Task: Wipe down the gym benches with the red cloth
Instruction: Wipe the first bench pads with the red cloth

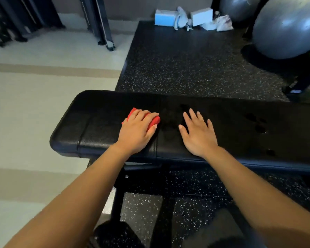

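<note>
A black padded gym bench (89, 126) runs across the middle of the view, its rounded end at the left. My left hand (137, 130) presses the bunched red cloth (155, 120) onto the bench top; red shows beyond my fingers and by my thumb. My right hand (198, 133) lies flat on the pad to the right of the cloth, fingers spread, holding nothing. Dark marks (256, 124) dot the bench surface further right.
Black speckled rubber flooring (186, 65) lies beyond and under the bench, pale floor (43, 97) to the left. Grey exercise balls (286, 27) sit at the back right, blue and white foam blocks (183, 17) with rags at the back. Dark machine frames (100, 20) stand back left.
</note>
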Available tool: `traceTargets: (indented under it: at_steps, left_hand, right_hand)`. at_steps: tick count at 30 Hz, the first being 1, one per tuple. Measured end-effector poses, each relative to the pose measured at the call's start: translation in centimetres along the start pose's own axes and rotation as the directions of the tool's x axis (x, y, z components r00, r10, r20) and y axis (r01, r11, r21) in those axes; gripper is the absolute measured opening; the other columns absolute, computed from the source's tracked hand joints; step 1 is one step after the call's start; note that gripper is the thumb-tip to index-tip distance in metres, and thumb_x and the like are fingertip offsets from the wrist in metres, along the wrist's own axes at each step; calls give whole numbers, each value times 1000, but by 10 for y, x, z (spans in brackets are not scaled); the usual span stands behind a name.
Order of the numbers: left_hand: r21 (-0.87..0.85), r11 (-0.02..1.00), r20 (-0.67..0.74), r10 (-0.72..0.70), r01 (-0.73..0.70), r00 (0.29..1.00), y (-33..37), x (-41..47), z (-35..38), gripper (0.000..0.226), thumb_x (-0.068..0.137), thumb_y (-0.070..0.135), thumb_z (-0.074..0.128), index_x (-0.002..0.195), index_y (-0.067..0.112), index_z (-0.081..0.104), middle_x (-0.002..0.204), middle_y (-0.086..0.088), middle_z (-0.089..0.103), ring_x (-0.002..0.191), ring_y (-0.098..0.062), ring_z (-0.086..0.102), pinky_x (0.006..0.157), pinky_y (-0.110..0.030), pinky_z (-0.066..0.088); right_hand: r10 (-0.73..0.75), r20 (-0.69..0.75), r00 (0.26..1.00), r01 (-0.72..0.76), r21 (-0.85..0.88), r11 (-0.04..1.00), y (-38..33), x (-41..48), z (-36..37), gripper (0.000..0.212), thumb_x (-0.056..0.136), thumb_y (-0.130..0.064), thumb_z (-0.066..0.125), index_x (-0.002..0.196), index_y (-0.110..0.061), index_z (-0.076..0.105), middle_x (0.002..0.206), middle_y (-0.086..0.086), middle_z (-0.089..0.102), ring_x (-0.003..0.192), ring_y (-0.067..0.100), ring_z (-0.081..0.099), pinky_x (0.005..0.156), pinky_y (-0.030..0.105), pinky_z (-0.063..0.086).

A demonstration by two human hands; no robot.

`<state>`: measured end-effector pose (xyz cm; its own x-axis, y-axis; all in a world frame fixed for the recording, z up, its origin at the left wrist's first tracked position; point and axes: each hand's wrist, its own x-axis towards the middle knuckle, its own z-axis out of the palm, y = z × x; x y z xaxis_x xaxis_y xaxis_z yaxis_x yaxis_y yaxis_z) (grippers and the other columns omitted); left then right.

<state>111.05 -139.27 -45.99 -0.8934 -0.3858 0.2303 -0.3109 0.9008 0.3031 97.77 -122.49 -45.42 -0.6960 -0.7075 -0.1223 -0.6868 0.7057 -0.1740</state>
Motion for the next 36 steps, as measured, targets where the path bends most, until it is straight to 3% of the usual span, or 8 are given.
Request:
traceTargets:
  at_steps: [5, 14, 17, 25, 30, 36]
  left_hand:
    - [17, 990, -38, -137, 137, 990, 25, -14, 5, 56, 89, 52, 25, 134, 27, 48, 131, 1, 51, 126, -23, 41, 92, -50, 44]
    - [88, 988, -40, -123, 127, 992, 21, 8, 13, 52, 91, 52, 26, 131, 28, 50, 126, 0, 53, 121, -24, 44, 93, -47, 44]
    - [112, 984, -24, -137, 139, 990, 18, 25, 15, 44, 96, 46, 35, 135, 29, 46, 133, -1, 49, 126, -24, 39, 97, -45, 39]
    - [79, 994, 36, -81, 77, 996, 11, 21, 13, 46, 97, 43, 38, 140, 29, 38, 140, -2, 42, 131, -23, 32, 102, -49, 36]
    - [36, 999, 6, 15, -15, 1000, 8, -9, 8, 62, 87, 55, 20, 138, 28, 42, 134, -1, 47, 126, -23, 38, 101, -47, 38]
    - [33, 998, 41, 47, -49, 998, 6, -40, -8, 60, 88, 54, 21, 139, 28, 41, 134, 0, 45, 126, -22, 36, 101, -43, 37]
  right_hand:
    - [-30, -20, 999, 30, 22, 999, 0, -2, 1, 58, 100, -46, 14, 153, -22, 7, 161, 0, -3, 147, 19, -6, 118, 45, 1]
    - [-1, -105, 994, 7, 53, 999, 0, 2, 5, 56, 100, -46, 15, 151, -24, 17, 160, -3, 4, 147, 17, 0, 118, 45, 3]
    - [-1, -119, 993, 10, 71, 997, 0, 1, 6, 55, 100, -46, 17, 151, -25, 19, 160, -3, 6, 147, 17, 1, 118, 44, 3]
    - [-7, -107, 994, 16, 86, 996, 1, 0, 5, 54, 101, -45, 18, 152, -25, 18, 160, -3, 7, 147, 16, 1, 118, 43, 2]
    - [-22, -90, 996, 29, 77, 997, 3, -2, 6, 53, 102, -42, 18, 152, -24, 17, 160, -3, 5, 147, 16, 1, 118, 41, 1]
    - [-10, -87, 996, 17, 80, 997, 1, -2, 4, 52, 102, -42, 18, 152, -24, 18, 160, -3, 7, 147, 17, 3, 118, 41, 2]
